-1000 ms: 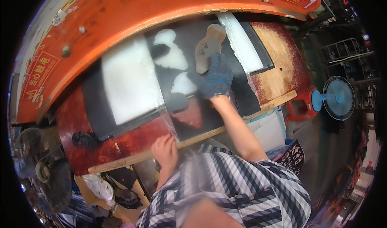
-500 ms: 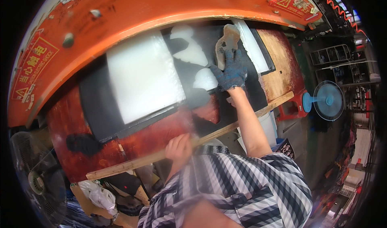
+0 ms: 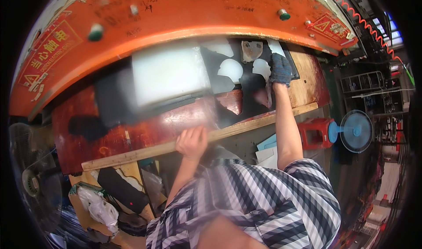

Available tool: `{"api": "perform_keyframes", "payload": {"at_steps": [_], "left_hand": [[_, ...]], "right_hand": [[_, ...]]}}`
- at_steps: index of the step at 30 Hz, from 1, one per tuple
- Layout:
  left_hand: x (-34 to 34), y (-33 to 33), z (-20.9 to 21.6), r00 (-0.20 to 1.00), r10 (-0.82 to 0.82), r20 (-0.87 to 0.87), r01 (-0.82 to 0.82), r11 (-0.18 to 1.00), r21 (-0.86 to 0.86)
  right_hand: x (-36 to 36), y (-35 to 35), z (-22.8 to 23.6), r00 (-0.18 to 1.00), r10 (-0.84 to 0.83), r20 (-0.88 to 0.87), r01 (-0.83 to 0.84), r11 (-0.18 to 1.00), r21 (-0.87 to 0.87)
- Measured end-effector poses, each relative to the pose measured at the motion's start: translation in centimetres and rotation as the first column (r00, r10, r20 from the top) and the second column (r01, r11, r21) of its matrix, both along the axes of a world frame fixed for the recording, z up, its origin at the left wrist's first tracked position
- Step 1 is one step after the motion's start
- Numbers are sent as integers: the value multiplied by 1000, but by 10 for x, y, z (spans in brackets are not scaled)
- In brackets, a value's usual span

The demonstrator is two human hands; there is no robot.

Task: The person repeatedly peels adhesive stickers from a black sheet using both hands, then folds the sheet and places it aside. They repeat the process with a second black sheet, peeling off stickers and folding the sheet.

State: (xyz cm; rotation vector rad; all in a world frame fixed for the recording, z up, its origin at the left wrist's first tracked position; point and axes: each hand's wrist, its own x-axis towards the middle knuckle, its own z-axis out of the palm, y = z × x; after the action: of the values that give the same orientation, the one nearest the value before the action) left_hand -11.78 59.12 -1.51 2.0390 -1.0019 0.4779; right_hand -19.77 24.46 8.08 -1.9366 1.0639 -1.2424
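Note:
My left hand (image 3: 192, 142) is bare, its bent fingers hooked over the wooden strip (image 3: 145, 153) along the table's near edge. My right hand (image 3: 281, 69), in a dark blue-grey knitted glove, reaches far out with its fingers stretched and close together. It lies at the right border of a black sheet (image 3: 254, 84), against a narrow white slab (image 3: 275, 47). The sheet has several sole-shaped cutouts, with white or red-brown surface showing through. Left of the glove, a brownish sole-shaped piece (image 3: 252, 51) lies on the sheet, its far end hidden beneath the orange machine beam.
The orange machine beam (image 3: 184, 18) spans the far side, low over the table. A thick white slab (image 3: 169, 73) lies left of the cutouts, and a dark object (image 3: 88, 126) at the left. A blue fan (image 3: 355, 131) stands beside a red stool (image 3: 314, 133) at the right.
My right hand has come off the brownish sole-shaped piece and moved right to the narrow white slab. That piece now sits farther back, partly under the beam. My left hand stays on the strip.

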Motion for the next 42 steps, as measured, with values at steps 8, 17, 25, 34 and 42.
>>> {"api": "perform_keyframes", "payload": {"at_steps": [8,17,25,34,42], "left_hand": [[7,4,-4,995,-3,95,7,999,-40],[6,13,-15,978,47,203,-94,968,232],[37,-9,-10,978,63,201,-126,940,317],[37,-10,-7,987,20,162,-74,940,334],[26,12,13,997,54,-61,-21,891,453]], "right_hand": [[-25,17,101,983,121,138,-133,988,84],[-95,77,33,976,83,-203,-185,811,-556],[-146,128,-113,960,279,-25,-252,901,354],[-169,174,-121,918,396,30,-328,713,620],[-172,195,-101,903,428,30,-354,703,616]]}}
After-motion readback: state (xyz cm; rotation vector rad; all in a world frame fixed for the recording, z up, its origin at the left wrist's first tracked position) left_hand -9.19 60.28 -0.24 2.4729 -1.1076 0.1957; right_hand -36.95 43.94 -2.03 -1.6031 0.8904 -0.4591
